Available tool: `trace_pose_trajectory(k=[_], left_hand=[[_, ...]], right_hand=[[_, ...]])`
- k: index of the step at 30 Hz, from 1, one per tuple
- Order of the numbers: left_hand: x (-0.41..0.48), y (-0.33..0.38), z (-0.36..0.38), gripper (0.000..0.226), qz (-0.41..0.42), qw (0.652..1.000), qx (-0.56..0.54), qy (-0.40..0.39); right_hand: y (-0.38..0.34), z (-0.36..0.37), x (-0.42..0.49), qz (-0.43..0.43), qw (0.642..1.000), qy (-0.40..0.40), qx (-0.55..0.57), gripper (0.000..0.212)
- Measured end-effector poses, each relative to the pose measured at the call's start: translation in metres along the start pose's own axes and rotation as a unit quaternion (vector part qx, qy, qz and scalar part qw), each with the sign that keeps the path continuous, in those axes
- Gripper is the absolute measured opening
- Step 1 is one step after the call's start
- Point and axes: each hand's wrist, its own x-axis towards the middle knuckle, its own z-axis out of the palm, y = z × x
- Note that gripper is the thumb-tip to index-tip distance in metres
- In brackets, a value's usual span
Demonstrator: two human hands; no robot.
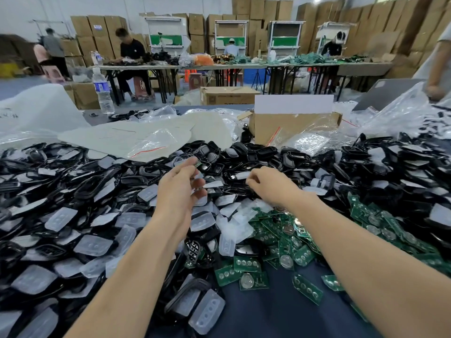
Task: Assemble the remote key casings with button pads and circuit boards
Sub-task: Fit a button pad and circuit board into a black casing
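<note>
Two forearms (136, 264) reach over heaps past counting: left hand (180, 189) pinches one small green circuit board (198, 164); right hand (266, 184) curls among black casings (244, 154), grip unclear.

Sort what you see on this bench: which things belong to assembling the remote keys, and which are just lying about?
For the job: black casings, clear button pads, green circuit boards.
Lying about: water bottle, cardboard box, plastic bags.
</note>
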Motion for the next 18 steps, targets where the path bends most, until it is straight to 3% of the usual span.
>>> trace_pose_trajectory(k=[6,11,18], left_hand=[[0.024,0.008,0.016,0.027,0.02,1.0,0.004,-0.009],[0.045,0.009,0.021,0.024,0.052,0.998,-0.014,-0.036],[0.041,-0.003,0.003,0.015,0.046,0.996,-0.062,-0.05]], right_hand=[[0.021,0.003,0.037,0.055,0.994,0.082,0.041,0.033],[0.022,0.007,0.071,0.147,0.984,0.027,0.095,0.048],[0.014,0.011,0.079,0.153,0.981,-0.023,0.12,0.033]])
